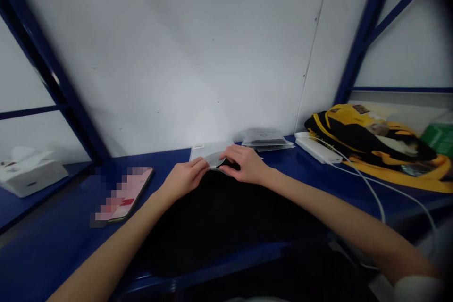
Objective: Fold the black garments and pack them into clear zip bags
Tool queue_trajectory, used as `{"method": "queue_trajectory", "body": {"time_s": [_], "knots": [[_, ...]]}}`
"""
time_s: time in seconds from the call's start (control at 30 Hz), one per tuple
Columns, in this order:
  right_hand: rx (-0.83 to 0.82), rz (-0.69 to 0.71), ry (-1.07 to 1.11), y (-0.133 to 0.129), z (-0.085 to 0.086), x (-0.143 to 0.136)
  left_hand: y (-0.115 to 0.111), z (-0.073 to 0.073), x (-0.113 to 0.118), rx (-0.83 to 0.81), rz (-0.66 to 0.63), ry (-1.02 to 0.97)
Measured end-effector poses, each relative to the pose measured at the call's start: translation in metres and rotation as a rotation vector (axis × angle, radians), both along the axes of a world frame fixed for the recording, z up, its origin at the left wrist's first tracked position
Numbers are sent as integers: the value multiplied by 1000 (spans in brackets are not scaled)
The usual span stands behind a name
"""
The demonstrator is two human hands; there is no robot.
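Note:
At the back of the blue table, a pale translucent plastic bag (211, 150) lies with its near edge toward me. My left hand (184, 177) pinches the left part of that edge between thumb and fingers. My right hand (249, 165) grips the edge further right, its fingers curled over the top and its thumb underneath. Between the hands the bag's mouth gapes a little, and something dark shows there. A large black, cloth-like thing (230, 212) spreads out below both hands; its outline is lost in the dark.
Flat packed bags (267, 138) lie behind my right hand. Further right are a white power bank (318, 150) with white cables (368, 184) and a black-and-yellow bag (375, 137). A phone (129, 196) lies left, beyond it a tissue box (31, 174). A white wall (212, 56) closes the back.

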State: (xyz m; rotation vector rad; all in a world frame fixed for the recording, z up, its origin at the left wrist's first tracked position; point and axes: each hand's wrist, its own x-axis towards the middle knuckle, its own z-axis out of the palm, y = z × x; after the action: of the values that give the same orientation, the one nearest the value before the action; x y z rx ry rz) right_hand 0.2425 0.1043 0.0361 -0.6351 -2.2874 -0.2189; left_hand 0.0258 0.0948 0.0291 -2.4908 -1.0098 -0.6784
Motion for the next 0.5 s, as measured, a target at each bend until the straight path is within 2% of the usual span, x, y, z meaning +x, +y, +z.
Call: {"method": "queue_trajectory", "body": {"time_s": [0.23, 0.4, 0.5], "knots": [[169, -15, -53, 5, -14, -12, -5, 1, 9, -70, -72, -80], [129, -16, -46, 10, -12, -9, -3, 4, 8, -70, -69, -117], [96, -38, -41, 13, -6, -1, 1, 8, 1, -57, -15, -191]]}}
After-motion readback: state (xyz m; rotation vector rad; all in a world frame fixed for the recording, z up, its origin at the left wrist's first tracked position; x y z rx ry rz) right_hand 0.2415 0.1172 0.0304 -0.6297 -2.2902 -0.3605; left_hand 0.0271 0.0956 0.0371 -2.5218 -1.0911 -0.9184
